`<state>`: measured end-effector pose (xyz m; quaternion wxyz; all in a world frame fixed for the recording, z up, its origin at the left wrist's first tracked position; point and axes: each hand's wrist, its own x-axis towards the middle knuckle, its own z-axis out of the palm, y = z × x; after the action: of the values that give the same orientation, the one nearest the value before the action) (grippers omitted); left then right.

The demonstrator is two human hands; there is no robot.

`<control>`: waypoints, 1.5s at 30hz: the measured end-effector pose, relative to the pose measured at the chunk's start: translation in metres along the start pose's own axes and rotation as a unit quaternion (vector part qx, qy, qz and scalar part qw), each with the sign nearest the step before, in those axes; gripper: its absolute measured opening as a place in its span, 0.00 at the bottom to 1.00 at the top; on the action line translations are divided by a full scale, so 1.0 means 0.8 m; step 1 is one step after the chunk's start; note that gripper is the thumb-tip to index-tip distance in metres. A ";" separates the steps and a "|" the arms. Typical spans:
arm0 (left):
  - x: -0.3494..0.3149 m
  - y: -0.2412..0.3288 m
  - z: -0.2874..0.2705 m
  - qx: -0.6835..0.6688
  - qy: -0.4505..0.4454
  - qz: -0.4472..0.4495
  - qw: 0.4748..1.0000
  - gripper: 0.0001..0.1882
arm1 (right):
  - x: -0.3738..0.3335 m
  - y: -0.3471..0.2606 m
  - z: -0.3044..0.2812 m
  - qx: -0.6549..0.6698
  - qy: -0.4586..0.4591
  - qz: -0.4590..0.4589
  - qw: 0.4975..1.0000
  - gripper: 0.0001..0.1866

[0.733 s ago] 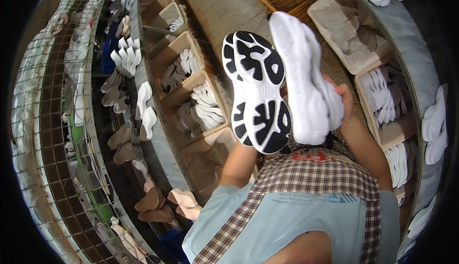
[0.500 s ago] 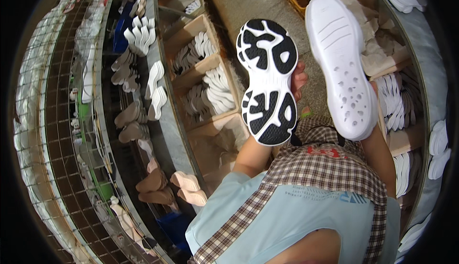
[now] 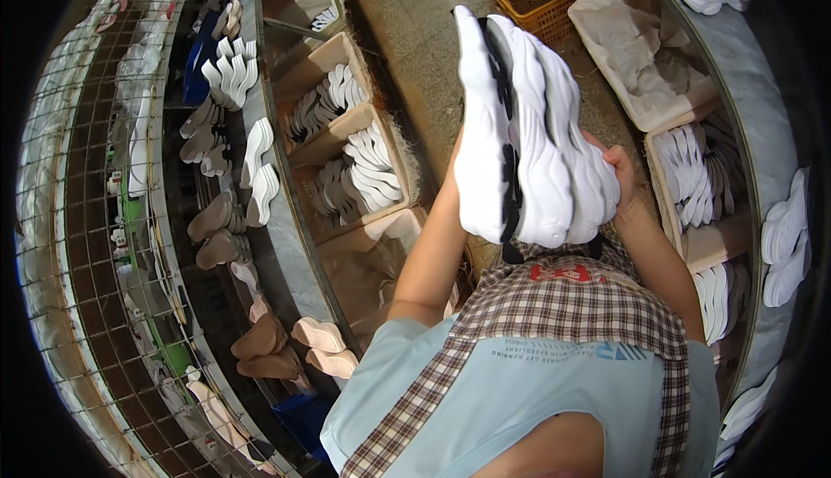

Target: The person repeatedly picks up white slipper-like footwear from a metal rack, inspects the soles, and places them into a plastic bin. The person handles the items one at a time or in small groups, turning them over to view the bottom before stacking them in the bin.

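Several white shoe soles point(image 3: 554, 132) are held together on edge in front of my apron, their wavy sides turned up. Black tread shows beside the leftmost sole point(image 3: 481, 132). My right hand point(image 3: 621, 179) is closed around the right side of the bundle, fingers and thumb at its edge. My left forearm point(image 3: 433, 244) reaches up to the bundle's left side; the left hand itself is hidden behind the leftmost sole, which it supports.
On the left, a bench point(image 3: 290, 218) bears white, brown and pinkish soles. Lined bins point(image 3: 381, 210) with soles stand beside it. At right are another lined bin point(image 3: 636, 54) and a grey ledge point(image 3: 762, 123) with white soles. A yellow crate point(image 3: 554, 24) sits ahead.
The soles, earlier held apart with a black-and-white tread and a dimpled white face showing, are now together and turned on edge. My right hand has moved left with its sole.
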<state>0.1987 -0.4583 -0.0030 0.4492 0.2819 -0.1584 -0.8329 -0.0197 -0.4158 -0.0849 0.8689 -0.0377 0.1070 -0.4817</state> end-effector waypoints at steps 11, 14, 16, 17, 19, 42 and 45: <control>-0.015 0.002 -0.027 -0.238 -0.216 0.006 0.947 0.43 | -0.014 0.000 0.034 0.159 -0.087 0.059 0.982 0.44; -0.023 0.009 -0.029 -0.220 -0.214 0.008 0.952 0.45 | -0.006 0.011 0.030 0.154 -0.117 0.040 0.980 0.44; -0.029 0.017 -0.029 -0.209 -0.196 0.004 0.958 0.45 | -0.006 0.016 0.025 0.124 -0.108 0.035 0.986 0.43; -0.031 0.023 -0.028 -0.219 -0.204 0.004 0.954 0.44 | -0.007 0.017 0.022 0.099 -0.095 0.038 0.990 0.42; -0.033 0.031 -0.028 -0.199 -0.206 -0.018 0.958 0.41 | -0.006 0.018 0.015 0.056 -0.050 0.027 0.997 0.41; 0.080 -0.238 0.154 0.633 -0.401 0.069 0.658 0.34 | -0.274 0.112 -0.094 -0.103 0.314 -0.368 0.869 0.38; 0.103 -0.314 0.223 0.623 -0.499 0.285 0.532 0.38 | -0.319 0.129 -0.117 -0.050 0.373 -0.408 0.832 0.37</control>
<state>-0.1118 -0.3882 -0.0188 0.2213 -0.0312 -0.9070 -0.3569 -0.0859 -0.1420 -0.1549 0.4848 0.0610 0.4219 -0.7638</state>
